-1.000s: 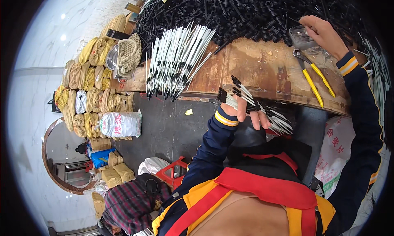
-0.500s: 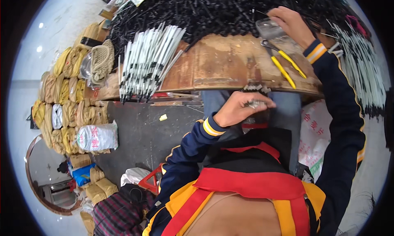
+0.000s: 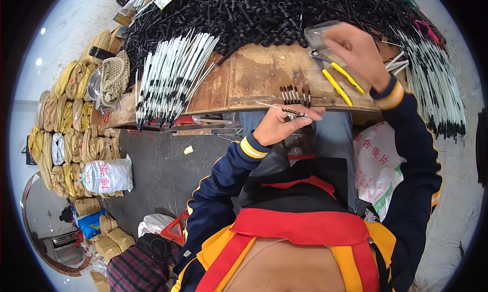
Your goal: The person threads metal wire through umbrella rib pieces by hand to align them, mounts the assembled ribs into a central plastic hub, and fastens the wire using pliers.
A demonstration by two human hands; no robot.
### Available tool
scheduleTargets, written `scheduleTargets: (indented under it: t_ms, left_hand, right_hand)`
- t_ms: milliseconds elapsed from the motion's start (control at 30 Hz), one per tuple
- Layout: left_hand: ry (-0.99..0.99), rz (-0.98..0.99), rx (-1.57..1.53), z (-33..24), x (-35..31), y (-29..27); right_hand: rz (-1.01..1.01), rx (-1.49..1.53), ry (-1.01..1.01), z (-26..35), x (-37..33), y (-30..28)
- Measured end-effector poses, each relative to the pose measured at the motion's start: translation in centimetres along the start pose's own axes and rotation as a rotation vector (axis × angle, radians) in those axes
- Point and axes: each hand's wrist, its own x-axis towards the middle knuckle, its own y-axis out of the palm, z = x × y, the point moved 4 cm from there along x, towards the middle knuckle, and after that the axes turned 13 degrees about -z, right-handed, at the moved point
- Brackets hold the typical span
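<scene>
At bench edge, left hand (image 3: 278, 127), thin rods (image 3: 284, 109) lying crosswise

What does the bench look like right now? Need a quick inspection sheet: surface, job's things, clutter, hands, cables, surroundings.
Surface: worn wooden bench, bare patch in the middle.
Job's things: thin rod with short dark pieces in the left hand; row of small dark pieces at the bench edge.
Clutter: heap of black rods at the back, white rod bundles on the left and more white rods on the right, yellow-handled pliers.
Hands: left hand pinches the thin rod; right hand is at a clear plastic container, grip unclear.
Cables: nothing seen.
Surroundings: stacked tan sacks, white bag, dark floor.
</scene>
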Motion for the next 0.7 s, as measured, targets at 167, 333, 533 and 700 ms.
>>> scheduleTargets:
  t_ms: [167, 333, 533, 700]
  left_hand:
    - [-0.121, 0.161, -0.275, -0.1, 0.3, -2.5]
    - [0.012, 0.455, -0.521, 0.7, -0.1, -6.0]
    - [0.129, 0.683, -0.786, -0.2, -1.4, -7.3]
    - [0.227, 0.688, -0.831, -0.3, -1.5, -7.2]
  right_hand:
    - [-0.011, 0.073, -0.053, 3.6, -2.1, -0.5]
    - [0.018, 0.183, 0.098, 2.7, -3.0, 0.2]
    - [0.006, 0.165, 0.123, 1.6, -3.4, 1.0]
    - [0.038, 0.191, 0.204, 0.0, -3.0, 1.1]
